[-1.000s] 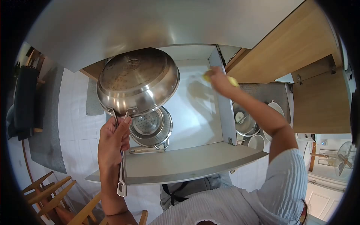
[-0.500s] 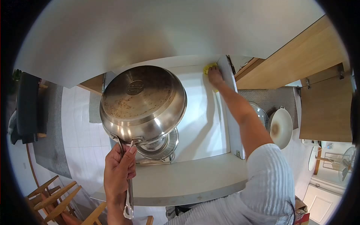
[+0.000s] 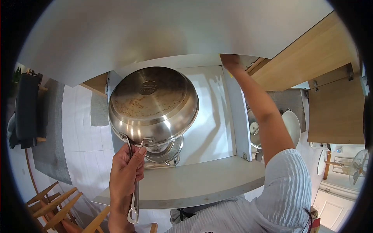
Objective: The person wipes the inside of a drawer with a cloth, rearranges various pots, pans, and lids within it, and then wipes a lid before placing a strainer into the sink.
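Note:
My left hand (image 3: 126, 167) is closed around the handle of a large stainless steel pan (image 3: 153, 101). The pan is bottom up, its scorched, stained base facing me, over the left part of an open white drawer (image 3: 206, 116). Below it, a steel pot or lid with wire handles (image 3: 165, 153) shows partly, inside the drawer. My right hand (image 3: 230, 62) reaches to the drawer's back right corner, at its side wall. Slivers of a yellow cloth (image 3: 231, 74) show beside that hand. The overhanging surface above hides its fingertips.
The drawer front (image 3: 194, 182) runs between my body and the drawer. At right on the floor lie a glass lid (image 3: 254, 128) and a white pan (image 3: 292, 126). A wooden cabinet door (image 3: 303, 50) stands open at upper right. Wooden chair parts (image 3: 58, 206) are at lower left.
My right hand has moved from inside the drawer's back right corner up and over the side wall, with the yellow cloth. The pan has shifted slightly right in view.

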A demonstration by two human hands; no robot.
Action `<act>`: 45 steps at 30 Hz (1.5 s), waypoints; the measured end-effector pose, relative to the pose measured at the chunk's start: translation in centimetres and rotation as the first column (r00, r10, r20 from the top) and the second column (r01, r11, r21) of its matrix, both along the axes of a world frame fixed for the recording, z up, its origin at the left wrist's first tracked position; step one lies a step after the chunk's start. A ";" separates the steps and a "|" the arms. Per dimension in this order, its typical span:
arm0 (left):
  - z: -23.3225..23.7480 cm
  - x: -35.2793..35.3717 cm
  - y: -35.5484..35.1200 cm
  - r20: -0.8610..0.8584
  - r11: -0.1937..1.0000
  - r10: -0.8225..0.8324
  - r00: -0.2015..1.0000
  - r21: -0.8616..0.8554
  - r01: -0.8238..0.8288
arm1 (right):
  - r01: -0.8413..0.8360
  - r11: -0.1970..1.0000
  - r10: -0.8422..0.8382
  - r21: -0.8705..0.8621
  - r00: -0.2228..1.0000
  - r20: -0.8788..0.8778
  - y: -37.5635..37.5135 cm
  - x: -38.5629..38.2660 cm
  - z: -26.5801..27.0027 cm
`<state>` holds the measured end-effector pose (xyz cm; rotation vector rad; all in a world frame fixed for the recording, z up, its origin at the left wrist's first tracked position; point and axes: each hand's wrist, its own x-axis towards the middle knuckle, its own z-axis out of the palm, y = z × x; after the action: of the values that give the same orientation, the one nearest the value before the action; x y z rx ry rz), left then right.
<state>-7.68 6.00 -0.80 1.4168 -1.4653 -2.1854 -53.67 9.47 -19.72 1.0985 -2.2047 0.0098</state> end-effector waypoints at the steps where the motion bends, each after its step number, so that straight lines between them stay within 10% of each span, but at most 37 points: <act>1: 0.0 0.0 0.0 -0.012 1.000 -0.007 1.000 -0.003 0.007 | -0.027 0.999 0.028 -0.034 0.999 0.025 -0.5 0.1 0.9; 14: 0.1 0.1 -0.2 -0.024 0.998 0.053 0.998 -0.045 -0.054 | -0.069 0.957 0.171 -0.283 0.919 0.354 -6.1 4.7 3.7; 16: 0.2 0.0 -0.3 -0.032 0.996 0.077 0.997 -0.042 -0.078 | -0.157 0.941 0.305 -0.298 0.772 0.558 -4.4 8.5 0.6; 18: 0.3 -0.1 -0.3 -0.019 0.994 0.092 0.996 -0.053 -0.093 | -0.531 0.698 0.712 -0.480 0.581 0.393 -2.7 10.9 -7.5; 22: 0.4 -0.1 -0.4 0.019 0.991 0.106 0.994 -0.089 -0.104 | -0.674 0.731 0.592 -0.111 0.545 0.594 -0.9 14.4 -12.7; 25: 0.3 -0.3 -0.3 0.045 0.990 0.107 0.993 -0.096 -0.102 | -0.414 0.891 0.239 0.185 0.776 0.584 -1.4 11.0 -12.1; 26: 0.2 -0.4 -0.4 0.040 0.990 0.100 0.994 -0.100 -0.095 | -0.304 0.951 0.208 0.047 0.748 0.630 -1.0 8.9 -13.9; 28: 0.1 -0.2 -0.4 0.046 0.991 0.103 0.994 -0.092 -0.099 | -0.002 0.900 -0.209 0.437 0.876 0.435 -0.2 6.0 -13.7; 30: 0.1 -0.2 -0.3 0.044 0.991 0.098 0.994 -0.093 -0.094 | 0.099 0.929 -0.275 0.356 0.830 0.485 1.2 4.0 -13.3; 35: 0.2 0.0 -0.2 0.021 0.994 0.073 0.997 -0.088 -0.071 | 0.016 0.878 -0.234 0.479 0.886 0.399 3.2 5.5 -12.9; 42: 0.2 0.5 -0.2 -0.027 0.996 0.018 0.999 -0.085 -0.021 | -0.310 0.493 -0.169 0.813 0.883 0.439 16.9 18.3 -9.9; 45: 0.2 0.5 0.0 -0.032 0.995 0.029 0.999 -0.098 -0.032 | -0.594 0.286 -0.371 0.751 0.654 0.659 21.0 22.3 -8.0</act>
<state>-7.15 5.95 -0.59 1.3585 -1.5088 -2.0765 -31.37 30.44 -27.67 2.3114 -2.8650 -1.2455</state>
